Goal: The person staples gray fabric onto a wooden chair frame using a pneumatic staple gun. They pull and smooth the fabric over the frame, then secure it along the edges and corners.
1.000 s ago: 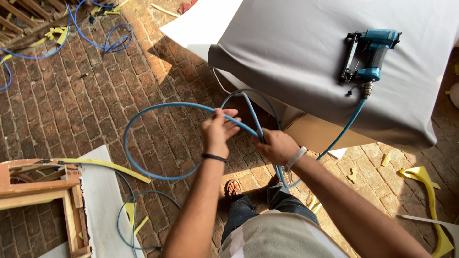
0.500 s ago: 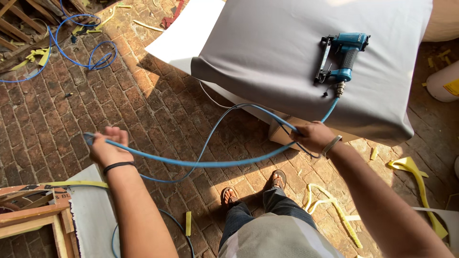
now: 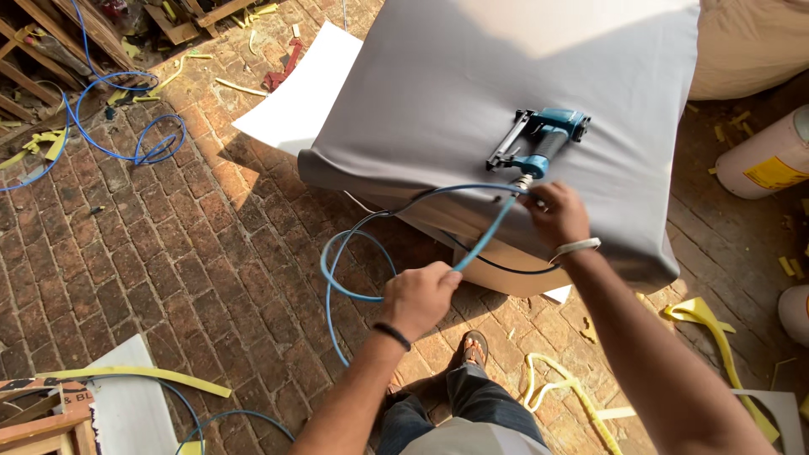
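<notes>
Both fists closed: left hand (image 3: 419, 297), right hand (image 3: 556, 215) gripping blue hose (image 3: 354, 240).

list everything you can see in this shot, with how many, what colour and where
Pneumatic staple gun: one, teal and black, lying on the cushion.
Upholstered cushion: one, grey fabric, upper centre.
Air hose: one, blue, looping from the gun over the brick floor.
Second hose coil: one, blue, upper left.
White sheet: one, beside the cushion.
Foam strips: several, yellow, scattered right and lower left.
Wooden frames: several, brown, top left.
Drum: one, white, right edge.
Left hand: gripping the hose.
Right hand: holding the hose near the gun.
</notes>
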